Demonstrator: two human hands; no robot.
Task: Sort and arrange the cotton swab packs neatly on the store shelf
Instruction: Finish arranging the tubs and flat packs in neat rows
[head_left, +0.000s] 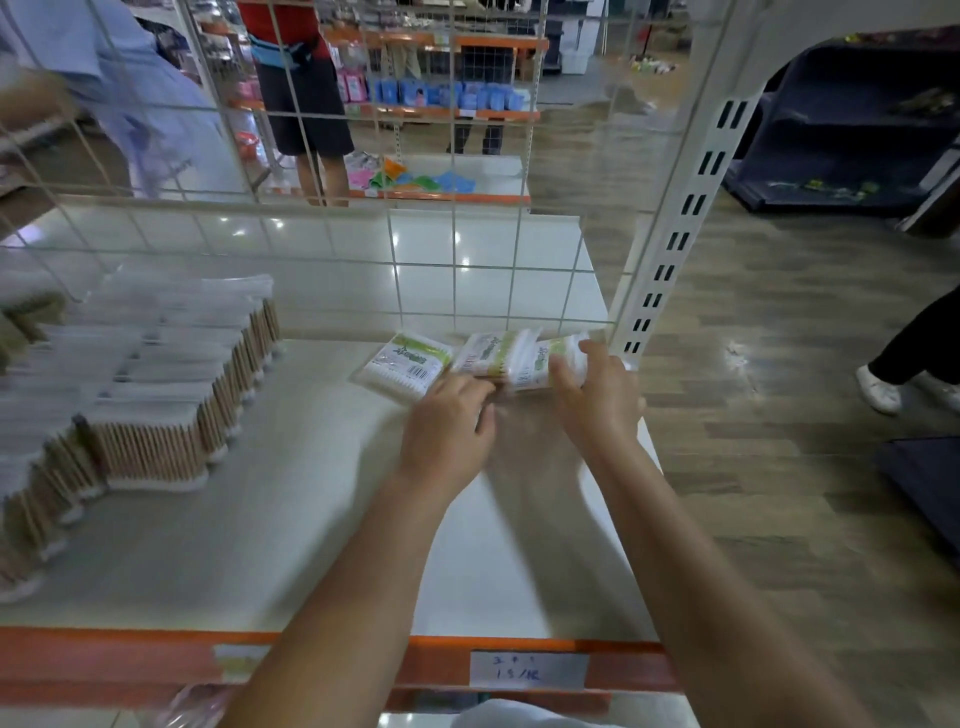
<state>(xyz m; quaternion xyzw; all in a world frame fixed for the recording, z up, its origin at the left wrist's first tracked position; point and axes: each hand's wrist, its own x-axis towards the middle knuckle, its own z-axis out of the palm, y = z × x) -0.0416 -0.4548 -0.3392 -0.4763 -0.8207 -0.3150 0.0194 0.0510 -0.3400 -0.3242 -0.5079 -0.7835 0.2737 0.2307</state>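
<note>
Three green-and-white cotton swab packs lie at the back right of the white shelf, against the wire grid. The left pack lies flat. The middle pack leans against the right pack. My right hand grips the right pack, fingers curled over its end. My left hand rests its fingertips on the near edge of the left and middle packs, fingers loosely bent. Rows of wooden-stick swab packs fill the shelf's left side.
A white slotted upright post stands just right of the packs. An orange rail with a price label edges the shelf front. People stand behind the wire grid and a person's foot is on the wooden floor at right.
</note>
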